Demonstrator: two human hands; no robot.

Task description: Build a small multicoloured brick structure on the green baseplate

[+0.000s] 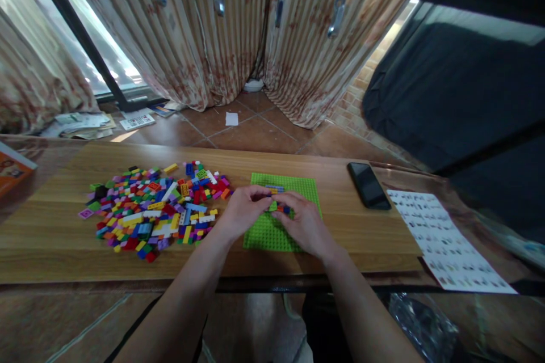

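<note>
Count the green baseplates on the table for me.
1: the green baseplate lies on the wooden table, between the brick pile and the phone, partly hidden by the left hand and right hand. No others show.

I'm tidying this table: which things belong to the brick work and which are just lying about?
In the work:
handled bricks
green baseplate
loose brick pile
printed sheet, perhaps

Seemingly lying about:
black phone
floor paper
orange-and-white item

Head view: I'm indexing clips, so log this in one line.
left hand, right hand: on small bricks; beneath: green baseplate; leftward: brick pile; rightward: phone
</note>
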